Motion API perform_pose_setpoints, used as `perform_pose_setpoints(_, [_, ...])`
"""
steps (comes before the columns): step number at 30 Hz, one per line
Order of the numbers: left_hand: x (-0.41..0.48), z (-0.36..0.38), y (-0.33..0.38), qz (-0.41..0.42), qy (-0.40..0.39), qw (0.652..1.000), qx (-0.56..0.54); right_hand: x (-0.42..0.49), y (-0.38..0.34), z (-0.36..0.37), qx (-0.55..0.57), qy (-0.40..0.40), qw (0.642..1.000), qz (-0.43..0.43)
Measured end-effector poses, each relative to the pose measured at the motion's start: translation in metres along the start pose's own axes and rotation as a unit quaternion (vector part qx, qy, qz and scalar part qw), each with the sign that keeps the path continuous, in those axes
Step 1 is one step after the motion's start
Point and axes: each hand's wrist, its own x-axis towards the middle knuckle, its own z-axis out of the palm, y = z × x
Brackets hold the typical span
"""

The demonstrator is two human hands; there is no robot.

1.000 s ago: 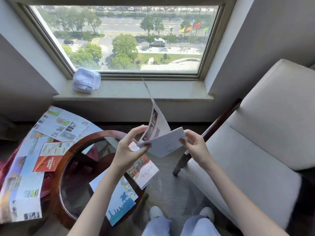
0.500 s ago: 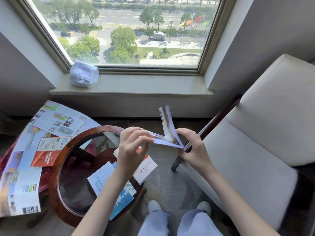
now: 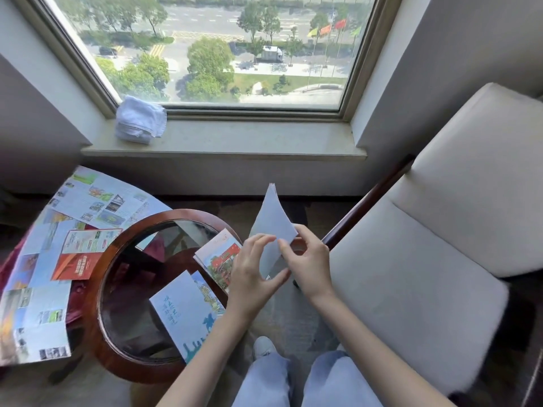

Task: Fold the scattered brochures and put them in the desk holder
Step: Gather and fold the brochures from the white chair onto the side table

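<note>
Closed flat now rather than half open as before, the pale blue-grey paper brochure (image 3: 273,218) is being held upright just right of the round glass-topped wooden worktop (image 3: 132,304), pinched by fingers of the left hand (image 3: 252,277) and right hand (image 3: 311,268).

You are in what looks like a hotel guest room, in its sitting corner. The wide window (image 3: 211,54) looks down on treetops, a truck (image 3: 270,53) and a row of flags (image 3: 332,29) — an upper floor. A folded white towel (image 3: 140,122) rests on the stone sill (image 3: 249,139). To your right stands a pale cushioned armchair (image 3: 440,245) with dark wood arms, near a small round table (image 3: 132,370) with a glass top. Tourist leaflets (image 3: 219,259) lie on it, a big illustrated map (image 3: 44,259) spreads at its left, and the folded brochure (image 3: 273,221) you hold is of the same kind — with carpet (image 3: 293,312) underfoot
</note>
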Motion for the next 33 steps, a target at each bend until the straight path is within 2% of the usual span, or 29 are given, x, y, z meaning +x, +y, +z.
perform_pose_setpoints(2, [0.000, -0.002, -0.002, -0.006, 0.015, 1.000, -0.005, 0.002, -0.007, 0.007, 0.003, -0.008, 1.000, -0.012])
perform_pose_setpoints(6, [0.006, -0.016, -0.003, -0.067, 0.079, 0.988, -0.110, 0.006, -0.017, 0.016, 0.033, -0.063, 0.997, -0.020])
perform_pose_setpoints(8, [0.008, -0.027, -0.007, -0.125, 0.087, 0.971, -0.184, 0.011, -0.019, 0.016, 0.043, -0.089, 0.995, -0.027])
perform_pose_setpoints(10, [0.011, -0.040, -0.013, -0.178, 0.109, 0.943, -0.260, 0.017, -0.013, 0.014, 0.010, -0.059, 0.998, -0.025])
perform_pose_setpoints(12, [0.014, -0.051, -0.021, -0.221, 0.136, 0.911, -0.321, 0.021, 0.000, 0.009, -0.032, -0.038, 0.999, 0.011])
perform_pose_setpoints(17, [0.005, -0.066, -0.045, -0.301, 0.159, 0.860, -0.380, 0.013, 0.035, 0.016, -0.048, -0.151, 0.976, 0.149])
perform_pose_setpoints(21, [-0.014, -0.056, -0.075, -0.398, 0.175, 0.824, -0.365, 0.011, 0.052, 0.030, -0.093, -0.164, 0.969, 0.160])
perform_pose_setpoints(25, [-0.034, -0.023, -0.106, -0.522, 0.196, 0.745, -0.367, 0.024, 0.076, 0.044, -0.184, -0.225, 0.943, 0.163])
perform_pose_setpoints(27, [-0.038, -0.005, -0.119, -0.552, 0.225, 0.725, -0.345, 0.031, 0.092, 0.051, -0.203, -0.262, 0.926, 0.181])
perform_pose_setpoints(30, [-0.038, 0.015, -0.137, -0.576, 0.235, 0.733, -0.275, 0.046, 0.115, 0.061, -0.201, -0.294, 0.907, 0.226])
perform_pose_setpoints(33, [-0.035, 0.031, -0.160, -0.591, 0.181, 0.757, -0.212, 0.065, 0.135, 0.075, -0.220, -0.314, 0.895, 0.227])
